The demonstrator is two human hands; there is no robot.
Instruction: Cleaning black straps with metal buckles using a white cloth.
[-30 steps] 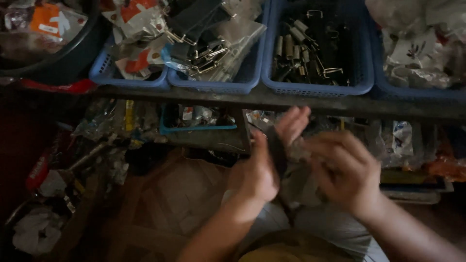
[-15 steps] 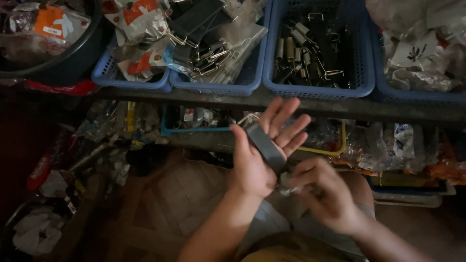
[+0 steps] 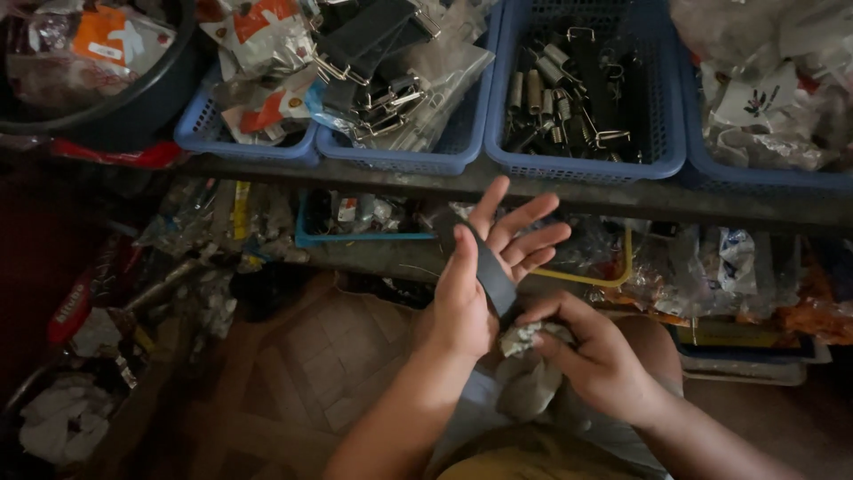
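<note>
My left hand (image 3: 480,276) is raised with its fingers spread and a flat dark rectangular piece (image 3: 487,267) lying across the palm, pinned by the thumb. Just below it, my right hand (image 3: 593,356) pinches a crumpled grey cloth (image 3: 526,364) against the lower end of that piece. Both hands hover over my lap, in front of a low shelf.
Blue baskets stand on the shelf (image 3: 569,191) above: one with dark metal clips (image 3: 577,98), one with bagged hardware (image 3: 391,80), one with packets (image 3: 258,71). A black tub (image 3: 133,98) sits far left. Plastic bags fill the lower shelf (image 3: 711,267). Patterned floor (image 3: 311,373) lies to the left.
My left hand has opened and turned palm up with the dark piece across it. My right hand dropped below it and now holds the cloth against the piece's lower end.
</note>
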